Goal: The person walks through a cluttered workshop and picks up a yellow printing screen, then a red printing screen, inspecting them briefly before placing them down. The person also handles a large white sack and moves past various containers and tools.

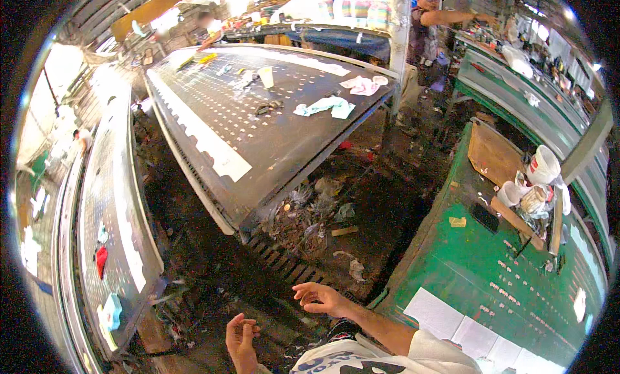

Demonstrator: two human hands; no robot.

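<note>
My right hand (321, 300) hovers over the dark floor, its fingers loosely bent and apart, with nothing in it. Lower and to the left, my left hand (242, 335) is raised with half-curled fingers; I see nothing held there either. Neither hand touches a table. Beside my right forearm, white sheets (439, 314) lie along the near edge of a green table (429, 258). Ahead stands a long dark table (258, 161) with rows of small pale marks and a white strip down its left side. Crumpled cloths (326, 107) and a pale cup (266, 77) rest on it.
Litter (303, 212) is heaped under the dark table, near a slatted grate (284, 258). White buckets (544, 164) and a brown board (494, 148) sit on the green table. Another long table (110, 200) runs at left. A person (429, 19) stands beyond a post (400, 32).
</note>
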